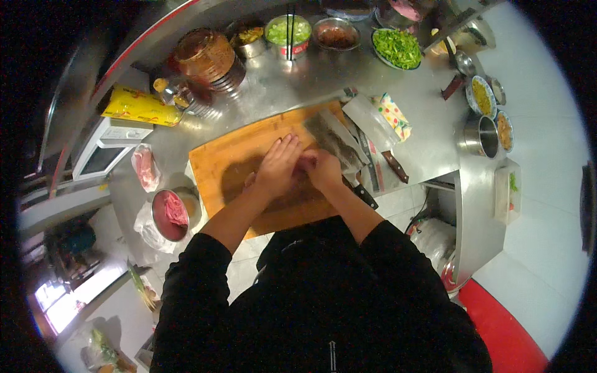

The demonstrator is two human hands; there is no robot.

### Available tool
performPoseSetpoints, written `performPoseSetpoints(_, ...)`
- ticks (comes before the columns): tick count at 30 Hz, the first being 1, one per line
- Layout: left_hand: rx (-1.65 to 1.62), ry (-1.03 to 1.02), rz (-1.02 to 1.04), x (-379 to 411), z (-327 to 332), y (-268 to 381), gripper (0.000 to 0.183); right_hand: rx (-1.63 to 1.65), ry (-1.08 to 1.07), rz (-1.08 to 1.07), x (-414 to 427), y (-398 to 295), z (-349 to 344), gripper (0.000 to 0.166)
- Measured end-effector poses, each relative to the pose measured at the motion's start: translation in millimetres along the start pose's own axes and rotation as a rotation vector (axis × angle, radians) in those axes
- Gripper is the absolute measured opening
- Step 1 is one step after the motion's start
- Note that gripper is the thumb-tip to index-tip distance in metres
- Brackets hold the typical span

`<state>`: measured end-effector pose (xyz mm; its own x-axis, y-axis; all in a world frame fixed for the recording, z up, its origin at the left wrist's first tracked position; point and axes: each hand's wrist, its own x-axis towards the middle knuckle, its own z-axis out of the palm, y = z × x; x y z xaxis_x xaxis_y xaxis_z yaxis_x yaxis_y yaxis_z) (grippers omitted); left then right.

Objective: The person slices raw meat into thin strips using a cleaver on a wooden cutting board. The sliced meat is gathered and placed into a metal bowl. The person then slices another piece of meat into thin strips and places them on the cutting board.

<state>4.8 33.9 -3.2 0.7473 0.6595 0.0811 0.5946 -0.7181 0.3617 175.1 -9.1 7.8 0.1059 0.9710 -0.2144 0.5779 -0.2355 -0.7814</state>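
Observation:
My left hand (280, 161) lies palm down over the wooden cutting board (219, 163), its fingers stretched out and close together. Beside it my right hand (324, 168) is curled, with its fingertips hidden near the left hand. A pinkish-red piece that looks like raw meat (306, 163) shows in the gap between the hands; most of it is covered, so the hold on it is unclear. Right of the hands, a cleaver (338, 140) with a black handle rests on the board's edge. A second cleaver (371, 122) with a brown wooden handle lies farther right.
On the left stand a metal bowl (157, 210) holding raw meat and a bagged meat piece (145, 167). Chopped greens (397, 49), a tub with chopsticks (288, 35) and a brown pot (205, 56) line the back. A steel pot (480, 136) and small bowls stand right.

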Motion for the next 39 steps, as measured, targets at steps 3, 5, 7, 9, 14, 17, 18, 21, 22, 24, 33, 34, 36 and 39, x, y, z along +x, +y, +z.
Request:
performPoseSetpoints(3, 0.065, 0.003, -0.024, 1, 0, 10, 0.077, 0.004, 0.06, -0.062, -5, 10, 7, 0.021)
performPoseSetpoints(5, 0.114, -0.035, -0.04, -1, -6, 18, 0.076, 0.021, 0.135, -0.192, -11, 24, 12, 0.023)
performPoseSetpoints(7, 0.059, -0.069, -0.04, -7, -11, 16, 0.075, 0.021, 0.182, -0.296, -8, 23, 13, 0.023)
performPoseSetpoints(9, 0.04, -0.089, -0.034, -8, -17, 14, 0.076, 0.046, 0.206, -0.331, -1, 21, 11, 0.024)
performPoseSetpoints(14, -0.083, 0.185, -0.189, -32, -40, 8, 0.078, 0.007, -0.025, -0.126, 34, -3, -3, 0.029)
performPoseSetpoints(17, -0.22, 0.459, -0.587, -91, -27, 2, 0.079, 0.034, -0.083, -0.265, 53, -1, 4, 0.025)
performPoseSetpoints(18, -0.116, 0.473, -0.692, -105, -22, 7, 0.082, -0.014, -0.107, -0.253, 56, -1, 8, 0.024)
performPoseSetpoints(21, -0.033, 0.221, -0.506, -93, -45, 27, 0.087, -0.171, -0.123, -0.302, 54, -1, 8, 0.026)
performPoseSetpoints(22, -0.024, 0.242, -0.471, -90, -40, 29, 0.085, -0.258, -0.173, -0.255, 54, -5, 9, 0.028)
performPoseSetpoints(24, 0.0, 0.157, -0.473, -89, -29, 29, 0.083, -0.262, -0.073, -0.312, 47, -13, 11, 0.029)
performPoseSetpoints(33, 0.19, 0.33, -0.28, -113, 1, 24, 0.061, -0.255, 0.084, -0.534, -31, -8, 8, 0.04)
performPoseSetpoints(34, 0.136, 0.322, -0.252, -115, -3, 25, 0.062, -0.313, 0.092, -0.501, -42, 3, 10, 0.04)
performPoseSetpoints(36, 0.042, 0.311, -0.201, -120, -15, 21, 0.064, -0.384, 0.074, -0.521, -55, 11, 14, 0.039)
performPoseSetpoints(39, -0.045, 0.286, -0.224, -128, -17, 23, 0.069, -0.382, 0.006, -0.649, -60, -4, 24, 0.039)
